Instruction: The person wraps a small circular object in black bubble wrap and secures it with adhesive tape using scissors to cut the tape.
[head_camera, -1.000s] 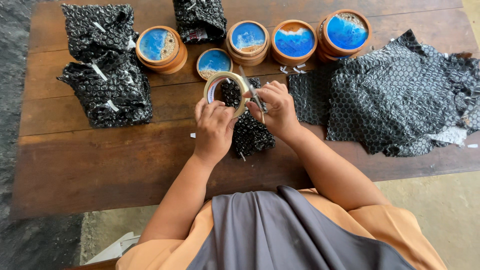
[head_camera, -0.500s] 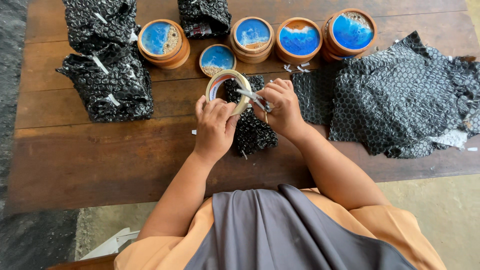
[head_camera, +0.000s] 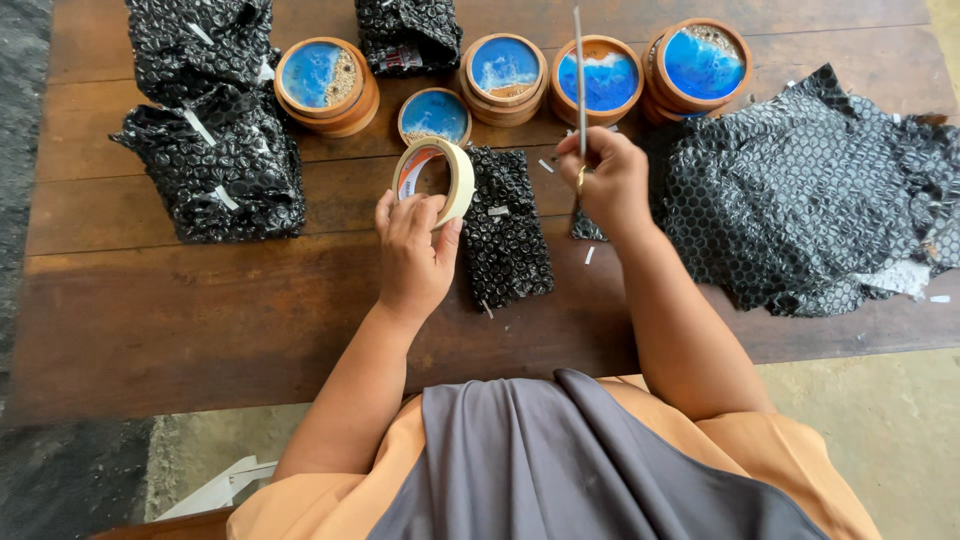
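Left hand (head_camera: 412, 250) clamped on tape roll (head_camera: 438, 180), tilted on edge above wooden table (head_camera: 200, 330); right hand (head_camera: 610, 180) closed round thin grey blade (head_camera: 579, 80), raised clear; black bubble-wrapped bundle (head_camera: 508, 228) lying between both hands, near for taping

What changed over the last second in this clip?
The right hand moved away from the tape roll to the right and now holds a thin grey tool pointing up, where before it worked close against the roll. The left hand stays on the roll, over the small bubble-wrapped bundle. The round blue coasters and wrapped packs have not moved.
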